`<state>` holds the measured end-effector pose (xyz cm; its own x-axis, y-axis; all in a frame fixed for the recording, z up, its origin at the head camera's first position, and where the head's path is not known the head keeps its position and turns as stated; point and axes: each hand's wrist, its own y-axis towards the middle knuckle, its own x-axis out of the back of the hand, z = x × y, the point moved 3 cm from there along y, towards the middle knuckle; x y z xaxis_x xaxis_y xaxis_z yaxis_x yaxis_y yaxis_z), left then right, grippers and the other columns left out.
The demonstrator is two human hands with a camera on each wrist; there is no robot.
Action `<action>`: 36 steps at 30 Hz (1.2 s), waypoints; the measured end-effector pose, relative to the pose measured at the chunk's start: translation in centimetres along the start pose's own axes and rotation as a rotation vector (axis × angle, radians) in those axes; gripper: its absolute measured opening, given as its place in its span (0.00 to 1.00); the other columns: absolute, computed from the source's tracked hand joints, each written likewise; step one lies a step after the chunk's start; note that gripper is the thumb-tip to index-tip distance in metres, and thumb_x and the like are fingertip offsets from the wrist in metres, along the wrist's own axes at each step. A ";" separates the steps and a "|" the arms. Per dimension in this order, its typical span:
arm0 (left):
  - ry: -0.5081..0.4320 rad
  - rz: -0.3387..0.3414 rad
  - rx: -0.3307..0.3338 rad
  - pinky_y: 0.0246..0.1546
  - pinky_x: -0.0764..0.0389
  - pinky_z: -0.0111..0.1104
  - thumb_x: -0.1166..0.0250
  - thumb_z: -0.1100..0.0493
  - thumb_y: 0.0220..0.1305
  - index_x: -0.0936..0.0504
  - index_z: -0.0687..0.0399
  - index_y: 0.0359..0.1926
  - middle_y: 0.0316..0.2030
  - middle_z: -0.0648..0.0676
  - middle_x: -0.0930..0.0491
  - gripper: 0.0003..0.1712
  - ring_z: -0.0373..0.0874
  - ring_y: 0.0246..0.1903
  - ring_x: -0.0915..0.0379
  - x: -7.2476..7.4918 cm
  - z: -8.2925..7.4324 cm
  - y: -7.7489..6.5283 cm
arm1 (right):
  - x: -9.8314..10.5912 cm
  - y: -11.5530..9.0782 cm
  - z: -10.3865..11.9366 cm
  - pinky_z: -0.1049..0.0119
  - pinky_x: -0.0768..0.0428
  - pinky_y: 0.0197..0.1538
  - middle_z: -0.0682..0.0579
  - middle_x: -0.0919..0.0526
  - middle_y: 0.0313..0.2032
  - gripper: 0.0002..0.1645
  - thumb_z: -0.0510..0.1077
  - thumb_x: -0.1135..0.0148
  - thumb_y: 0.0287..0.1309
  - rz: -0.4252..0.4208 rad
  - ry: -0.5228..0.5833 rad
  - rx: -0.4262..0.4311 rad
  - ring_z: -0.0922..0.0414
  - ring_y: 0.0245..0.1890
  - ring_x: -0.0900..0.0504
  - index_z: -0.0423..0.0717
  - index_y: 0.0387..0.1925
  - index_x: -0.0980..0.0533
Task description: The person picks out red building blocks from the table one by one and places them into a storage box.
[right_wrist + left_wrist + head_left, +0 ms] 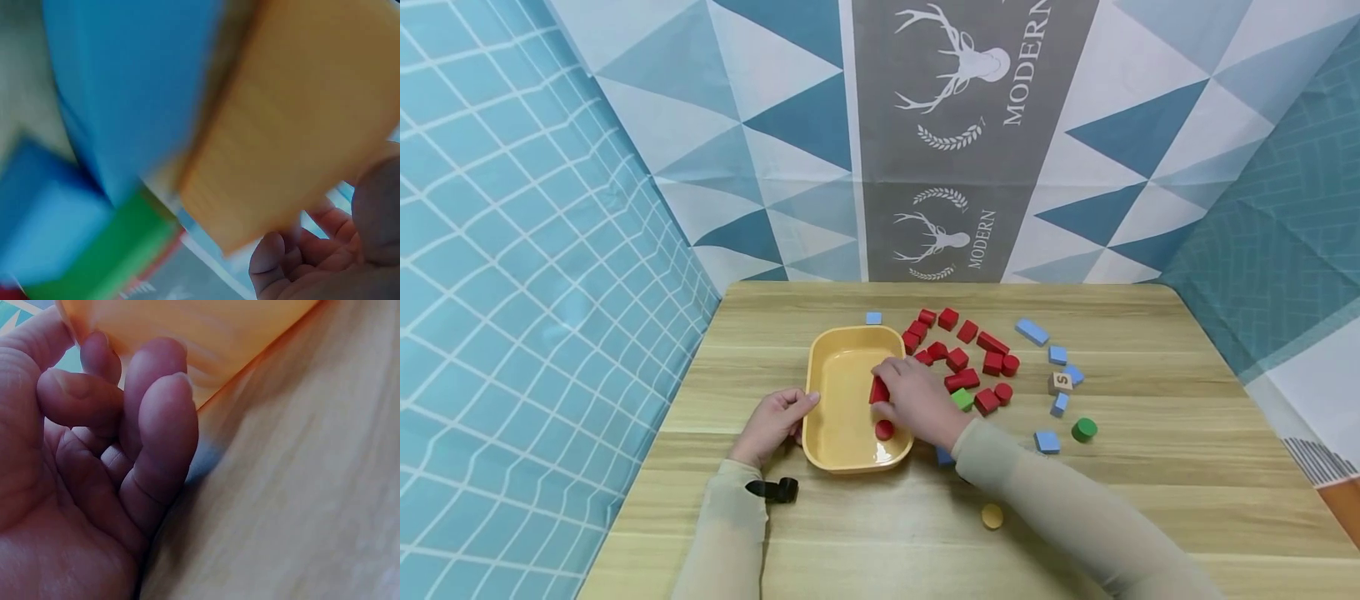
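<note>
A yellow plastic tray (842,400) sits left of the table's middle. At its left rim my left hand (775,421) pinches the wall, thumb on top; the left wrist view shows the fingers (165,419) curled below the tray's side (206,344). My right hand (917,396) reaches over the right rim and holds a red block (878,390) above the tray's floor. Another red piece, a cylinder (884,430), lies inside the tray near that hand. From the right wrist, the tray's outer wall (281,119) hides the held block, and part of the right hand (312,256) shows beyond it.
Several red blocks (957,359) lie scattered right of the tray. A green block (962,400) and a blue block (945,456) lie close by the right forearm. Farther right are blue blocks (1032,332), a lettered cube (1060,382) and a green cylinder (1084,430). A yellow disc (992,516) lies in front.
</note>
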<state>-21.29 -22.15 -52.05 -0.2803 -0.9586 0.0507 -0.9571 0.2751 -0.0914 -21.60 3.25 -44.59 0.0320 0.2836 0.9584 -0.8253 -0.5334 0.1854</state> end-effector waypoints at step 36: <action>0.015 -0.042 0.043 0.13 0.27 0.29 0.37 0.44 0.68 0.27 0.66 0.29 0.13 0.48 0.34 0.27 0.43 0.14 0.34 0.0 0.1 0.1 | 1.4 1.6 -4.9 0.51 0.25 0.53 0.51 0.18 0.48 0.17 0.52 0.40 0.67 -0.183 -0.006 -0.087 0.51 0.47 0.25 0.48 0.52 0.21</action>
<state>-21.42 -22.17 -52.20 -0.2416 -0.9678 0.0703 -0.9640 0.2310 -0.1320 -25.62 6.67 -43.99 0.1893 0.3648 0.9117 -0.8510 -0.4022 0.3376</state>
